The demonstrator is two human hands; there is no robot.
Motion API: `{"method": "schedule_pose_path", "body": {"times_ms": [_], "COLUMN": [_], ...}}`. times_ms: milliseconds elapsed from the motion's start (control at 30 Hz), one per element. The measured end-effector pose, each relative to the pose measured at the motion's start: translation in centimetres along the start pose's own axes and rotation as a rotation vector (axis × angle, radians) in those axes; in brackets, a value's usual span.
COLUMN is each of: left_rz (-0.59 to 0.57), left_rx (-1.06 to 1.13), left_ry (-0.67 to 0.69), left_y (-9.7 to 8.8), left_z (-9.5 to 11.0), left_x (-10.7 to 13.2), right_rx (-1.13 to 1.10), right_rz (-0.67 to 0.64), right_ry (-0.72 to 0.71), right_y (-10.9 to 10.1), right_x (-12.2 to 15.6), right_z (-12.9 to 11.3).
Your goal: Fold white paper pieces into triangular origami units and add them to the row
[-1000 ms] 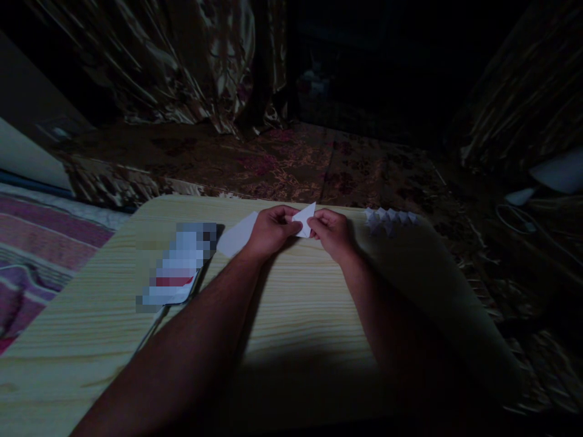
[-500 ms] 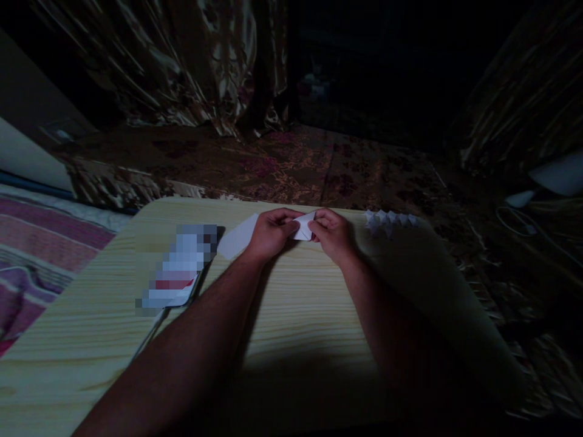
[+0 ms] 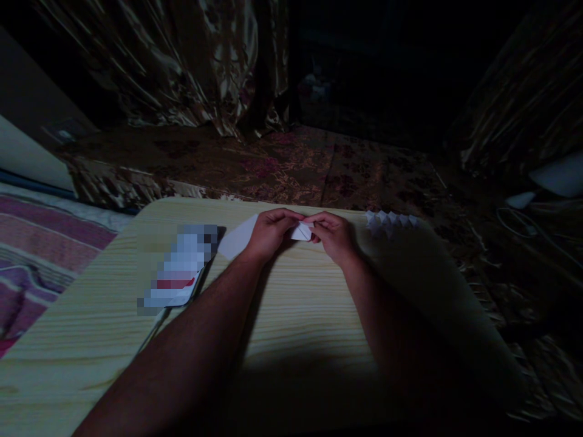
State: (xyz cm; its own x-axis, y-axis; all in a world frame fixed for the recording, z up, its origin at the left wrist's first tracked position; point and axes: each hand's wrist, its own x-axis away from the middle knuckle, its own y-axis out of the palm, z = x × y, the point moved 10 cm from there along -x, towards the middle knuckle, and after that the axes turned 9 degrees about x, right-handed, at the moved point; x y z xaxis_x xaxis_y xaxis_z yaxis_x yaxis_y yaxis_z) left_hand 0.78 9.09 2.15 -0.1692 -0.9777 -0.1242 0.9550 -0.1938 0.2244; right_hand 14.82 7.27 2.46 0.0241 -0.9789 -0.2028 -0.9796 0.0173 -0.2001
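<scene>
A small piece of folded white paper [image 3: 300, 232] is pinched between my two hands, close to the far edge of the wooden table. My left hand [image 3: 269, 232] grips its left side, and my right hand [image 3: 334, 233] grips its right side. A diagonal crease or folded edge shows on the paper. Fingertips of both hands meet along its upper edge and cover part of it. Partly behind my left hand lies a flat white sheet of paper [image 3: 237, 238]. Several folded white paper pieces [image 3: 392, 220] with pointed shapes stand in rows to the right of my right hand.
On the left of the pale wooden table [image 3: 310, 309] lies a phone-like device [image 3: 182, 267], blurred out, with a cable [image 3: 152, 331] running toward me. Beyond the table is a patterned cloth surface [image 3: 291, 164]. A white lamp-like object [image 3: 558, 176] stands at right.
The fingers have drawn in over the top of the paper. Its raised upper corner no longer shows, and less of the paper is visible. Both forearms stay almost in place.
</scene>
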Motion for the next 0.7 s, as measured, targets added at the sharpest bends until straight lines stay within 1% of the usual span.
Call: {"method": "schedule_pose_path", "body": {"times_ms": [233, 400, 467, 700], "left_rz": [-0.004, 0.033, 0.044, 0.034], "left_rx": [0.048, 0.075, 0.076, 0.027], "left_ry": [-0.002, -0.002, 0.000, 0.058], "left_y": [0.11, -0.16, -0.25, -0.01], "left_z": [-0.03, 0.08, 0.05, 0.31], "left_x": [0.03, 0.07, 0.08, 0.16], "right_rx": [-0.025, -0.092, -0.102, 0.011], "right_rz": [-0.024, -0.006, -0.001, 0.013], "right_ry": [-0.011, 0.077, 0.091, 0.047], "right_y": [0.40, 0.04, -0.05, -0.27], "right_x": [0.14, 0.06, -0.07, -0.42], "right_z": [-0.24, 0.35, 0.55, 0.65]}}
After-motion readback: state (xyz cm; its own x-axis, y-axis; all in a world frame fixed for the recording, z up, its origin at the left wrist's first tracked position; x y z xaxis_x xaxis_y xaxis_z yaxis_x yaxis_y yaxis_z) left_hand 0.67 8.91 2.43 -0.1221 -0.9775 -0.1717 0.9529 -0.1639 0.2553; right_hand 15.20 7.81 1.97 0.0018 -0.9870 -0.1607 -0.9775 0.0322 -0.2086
